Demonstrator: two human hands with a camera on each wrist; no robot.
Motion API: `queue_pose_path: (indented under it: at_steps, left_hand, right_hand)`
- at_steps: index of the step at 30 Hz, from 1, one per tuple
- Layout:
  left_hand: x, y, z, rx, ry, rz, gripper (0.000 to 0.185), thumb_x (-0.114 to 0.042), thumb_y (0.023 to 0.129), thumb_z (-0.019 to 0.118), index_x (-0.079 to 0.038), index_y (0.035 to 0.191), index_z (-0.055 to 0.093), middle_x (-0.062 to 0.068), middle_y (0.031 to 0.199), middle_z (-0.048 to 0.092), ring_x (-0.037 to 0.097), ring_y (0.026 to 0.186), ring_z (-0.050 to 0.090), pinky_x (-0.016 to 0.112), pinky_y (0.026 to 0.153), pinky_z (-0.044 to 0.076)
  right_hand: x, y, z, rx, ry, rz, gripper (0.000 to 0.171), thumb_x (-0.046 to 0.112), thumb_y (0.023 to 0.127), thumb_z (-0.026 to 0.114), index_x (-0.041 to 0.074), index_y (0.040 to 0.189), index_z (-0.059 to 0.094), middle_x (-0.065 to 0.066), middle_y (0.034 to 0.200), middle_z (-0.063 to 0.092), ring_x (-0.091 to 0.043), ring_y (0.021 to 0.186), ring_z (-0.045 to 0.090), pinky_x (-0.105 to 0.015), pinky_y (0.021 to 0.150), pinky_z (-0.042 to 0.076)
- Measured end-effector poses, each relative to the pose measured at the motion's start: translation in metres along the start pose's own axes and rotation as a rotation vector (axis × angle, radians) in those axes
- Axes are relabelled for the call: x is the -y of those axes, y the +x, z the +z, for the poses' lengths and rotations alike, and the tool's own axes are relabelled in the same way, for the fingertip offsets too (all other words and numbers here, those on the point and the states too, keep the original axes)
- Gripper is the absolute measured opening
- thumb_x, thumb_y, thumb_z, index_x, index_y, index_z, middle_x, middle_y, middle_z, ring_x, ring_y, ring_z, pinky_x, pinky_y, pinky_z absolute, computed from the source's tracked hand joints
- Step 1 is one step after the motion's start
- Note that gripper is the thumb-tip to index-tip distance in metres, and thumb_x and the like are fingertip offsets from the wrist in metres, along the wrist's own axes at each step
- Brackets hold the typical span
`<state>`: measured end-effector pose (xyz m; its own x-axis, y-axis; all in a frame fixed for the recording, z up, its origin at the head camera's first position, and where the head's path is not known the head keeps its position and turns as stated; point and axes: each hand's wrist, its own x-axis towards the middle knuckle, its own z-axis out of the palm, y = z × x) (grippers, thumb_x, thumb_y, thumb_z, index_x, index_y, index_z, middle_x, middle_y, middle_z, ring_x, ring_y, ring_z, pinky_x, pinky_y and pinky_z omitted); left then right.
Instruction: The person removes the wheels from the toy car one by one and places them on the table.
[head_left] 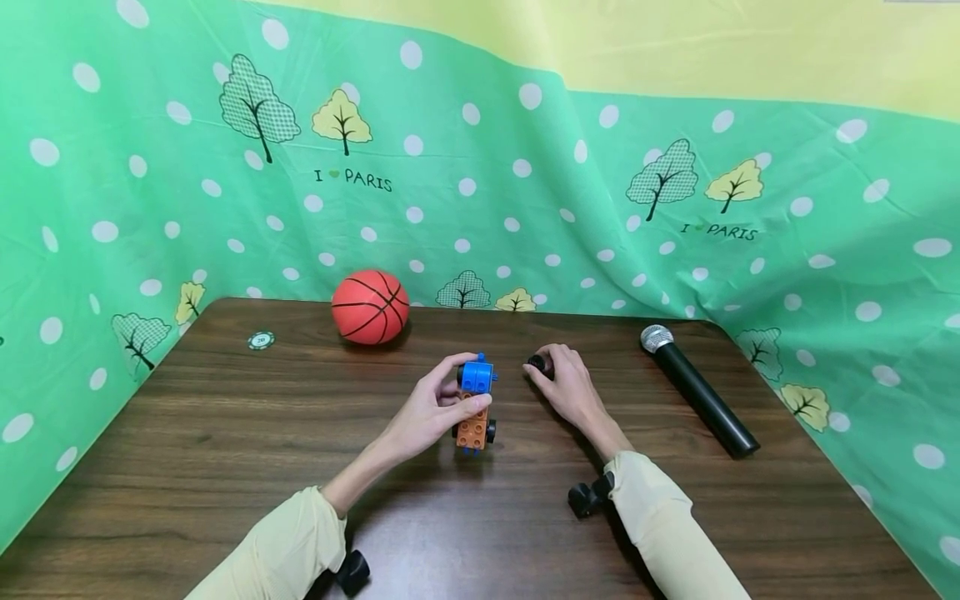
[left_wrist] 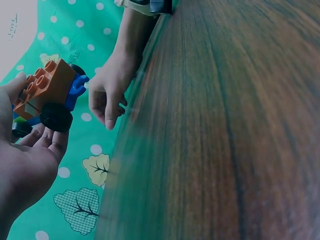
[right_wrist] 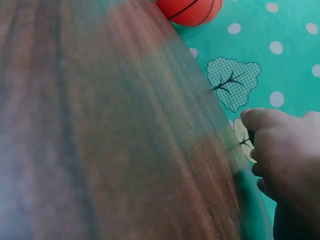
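Head view showed a dark wood-grain desk [head_left: 225, 467] backed by a green dotted cloth [head_left: 525, 192] printed with trees, and going from left to right across it: a small round green token [head_left: 261, 340] lay near the far left edge, well apart from everything else; an orange toy basketball [head_left: 371, 307] sat at the back edge, just beside the cloth; then, at the middle, the left hand [head_left: 431, 408] gripped a toy brick car [head_left: 476, 400], thumb and fingers curled round its sides, the car made of a blue block at the far end and an orange studded block at the near end, with small black wheels, low over or on the desk, which of the two I could not tell; just right of it the right hand [head_left: 570, 387] rested on the desk with its fingertips pinching a small black round part [head_left: 537, 363], near the car but apart from it; further right a black microphone [head_left: 697, 390] with a silver mesh head lay flat on the desk, slanting toward the near right. Left wrist view showed the orange studs and a black wheel of the car [left_wrist: 50, 92] against the fingers [left_wrist: 47, 140]. Right wrist view showed the basketball [right_wrist: 190, 10] at the top and the curled right hand [right_wrist: 285, 150] at the desk edge, blurred
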<state>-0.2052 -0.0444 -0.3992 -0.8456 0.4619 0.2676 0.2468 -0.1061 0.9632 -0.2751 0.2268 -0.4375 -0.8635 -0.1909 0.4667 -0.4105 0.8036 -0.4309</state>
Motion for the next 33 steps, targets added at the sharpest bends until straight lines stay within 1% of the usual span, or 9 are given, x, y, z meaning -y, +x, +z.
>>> queue_pose_path:
  at_steps: [8,14,23,27,31,33]
  left_hand:
    - [0.001,0.0,0.0,-0.007,0.005,-0.014,0.057,-0.015,0.1,0.07,-0.01,0.151,0.043,0.022,0.111,0.071,0.028,0.1,0.072,0.037,0.084,0.059]
    - [0.002,0.0,0.0,-0.012,0.007,-0.019,0.058,-0.014,0.101,0.07,-0.01,0.151,0.042,0.022,0.111,0.071,0.028,0.101,0.072,0.037,0.085,0.059]
    - [0.001,0.0,0.001,-0.008,0.002,-0.026,0.058,-0.013,0.101,0.069,-0.011,0.152,0.041,0.022,0.111,0.071,0.028,0.102,0.072,0.037,0.086,0.058]
    - [0.001,0.0,0.001,-0.008,0.004,-0.027,0.059,-0.015,0.101,0.069,-0.012,0.152,0.04,0.022,0.113,0.07,0.03,0.104,0.071,0.037,0.087,0.058]
    - [0.0,-0.001,0.002,-0.007,-0.017,-0.032,0.06,-0.015,0.102,0.068,-0.013,0.154,0.039,0.023,0.118,0.068,0.039,0.111,0.069,0.038,0.089,0.057]
    - [0.0,0.0,0.002,-0.006,-0.029,-0.035,0.06,-0.015,0.102,0.067,-0.014,0.154,0.038,0.024,0.12,0.067,0.043,0.113,0.067,0.039,0.09,0.057]
  right_hand:
    - [-0.003,0.004,0.005,0.052,-0.047,-0.018,0.031,0.024,0.096,0.077,0.0,0.113,0.067,-0.015,0.101,0.064,-0.033,0.094,0.055,-0.048,0.083,0.046]
    - [-0.001,0.005,0.005,0.077,-0.082,-0.007,0.032,0.028,0.096,0.077,0.002,0.113,0.069,-0.016,0.105,0.063,-0.036,0.098,0.054,-0.052,0.085,0.045]
    - [-0.001,0.004,0.007,0.095,-0.1,0.011,0.034,0.032,0.096,0.076,0.004,0.113,0.069,-0.014,0.105,0.06,-0.036,0.098,0.051,-0.052,0.084,0.043]
    - [0.001,0.004,0.006,0.11,-0.1,0.044,0.038,0.035,0.097,0.075,0.004,0.117,0.068,-0.016,0.109,0.061,-0.037,0.101,0.051,-0.054,0.087,0.041]
    - [0.008,0.004,0.004,0.13,-0.099,0.106,0.044,0.041,0.1,0.069,0.003,0.122,0.065,-0.018,0.115,0.06,-0.039,0.107,0.05,-0.056,0.089,0.04]
    - [0.012,0.004,0.002,0.123,-0.103,0.13,0.046,0.042,0.102,0.066,0.002,0.124,0.063,-0.019,0.117,0.06,-0.04,0.109,0.048,-0.056,0.09,0.039]
